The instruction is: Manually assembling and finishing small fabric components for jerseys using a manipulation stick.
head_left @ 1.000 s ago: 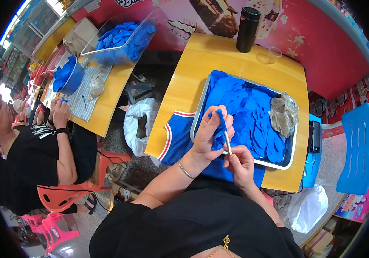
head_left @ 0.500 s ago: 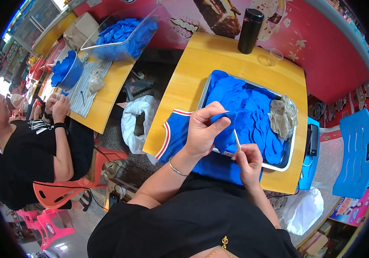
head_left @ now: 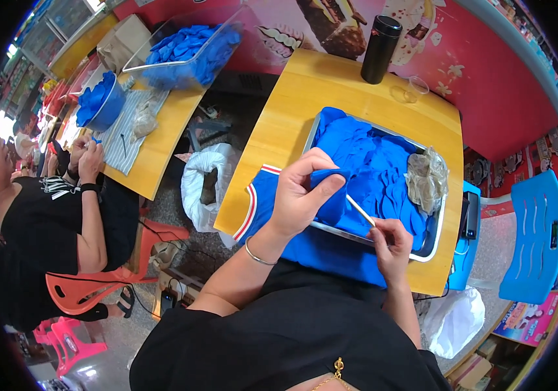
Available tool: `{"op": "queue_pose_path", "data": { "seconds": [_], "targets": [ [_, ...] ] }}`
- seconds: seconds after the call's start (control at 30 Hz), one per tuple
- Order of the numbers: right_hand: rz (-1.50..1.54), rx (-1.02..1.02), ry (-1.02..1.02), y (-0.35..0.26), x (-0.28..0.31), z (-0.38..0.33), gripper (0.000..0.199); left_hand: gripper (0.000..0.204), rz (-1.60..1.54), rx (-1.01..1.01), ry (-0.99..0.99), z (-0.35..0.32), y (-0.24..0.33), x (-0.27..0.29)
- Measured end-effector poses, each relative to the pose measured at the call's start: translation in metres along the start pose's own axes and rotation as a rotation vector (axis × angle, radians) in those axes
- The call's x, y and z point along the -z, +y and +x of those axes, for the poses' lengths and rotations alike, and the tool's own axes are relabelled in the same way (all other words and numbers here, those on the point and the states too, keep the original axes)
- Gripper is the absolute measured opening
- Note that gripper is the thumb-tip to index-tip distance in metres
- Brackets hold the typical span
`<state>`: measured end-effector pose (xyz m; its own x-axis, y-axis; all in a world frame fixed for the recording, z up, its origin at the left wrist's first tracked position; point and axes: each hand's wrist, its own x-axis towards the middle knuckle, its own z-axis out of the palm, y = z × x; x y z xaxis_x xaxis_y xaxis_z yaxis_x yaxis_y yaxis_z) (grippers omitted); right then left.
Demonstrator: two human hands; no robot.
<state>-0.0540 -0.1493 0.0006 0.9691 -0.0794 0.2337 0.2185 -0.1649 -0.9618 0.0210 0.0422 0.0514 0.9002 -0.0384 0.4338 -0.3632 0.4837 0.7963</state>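
Observation:
My left hand [head_left: 300, 197] pinches a blue fabric piece [head_left: 330, 202] between thumb and fingers, above the near left part of a metal tray. In my right hand [head_left: 392, 249] is a thin pale stick [head_left: 360, 210], slanting up toward the piece; whether its tip touches the fabric I cannot tell. Many similar flat blue pieces [head_left: 373, 153] overlap in the tray [head_left: 439, 240]. A crumpled translucent bag [head_left: 427, 179] lies on their right side. Blue cloth with red and white striped trim [head_left: 261, 203] lies by the tray's left edge and under my wrists.
A black flask [head_left: 381, 51] and a clear cup [head_left: 416, 88] stand at the table's far end. On the left, another person [head_left: 51, 221] works at a second table [head_left: 171, 137] with a blue-filled clear bin [head_left: 191, 58]. Blue chairs [head_left: 531, 238] stand right.
My right hand has shifted right and slightly down with the stick, so more of the stick shows. My left hand has moved slightly left, still pinching the blue piece.

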Motion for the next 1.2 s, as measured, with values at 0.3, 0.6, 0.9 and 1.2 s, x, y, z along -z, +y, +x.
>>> {"op": "queue_pose_path", "data": {
  "seconds": [0.3,0.6,0.9,1.2],
  "targets": [
    [-0.047,0.024,-0.015,-0.007,-0.008,-0.002,0.007,0.008,0.092,0.123,-0.131,-0.008,-0.009,0.001],
    [0.682,-0.416,-0.338,-0.004,-0.014,-0.013,0.012,0.012,-0.097,0.157,-0.165,-0.009,-0.016,-0.009],
    [0.323,-0.217,-0.136,-0.006,-0.008,-0.012,0.006,0.025,0.076,-0.001,-0.083,-0.01,-0.003,-0.009],
    [0.295,-0.188,-0.114,-0.02,-0.018,-0.012,0.006,0.025,0.045,-0.014,-0.01,-0.012,-0.002,-0.012]
  ]
}}
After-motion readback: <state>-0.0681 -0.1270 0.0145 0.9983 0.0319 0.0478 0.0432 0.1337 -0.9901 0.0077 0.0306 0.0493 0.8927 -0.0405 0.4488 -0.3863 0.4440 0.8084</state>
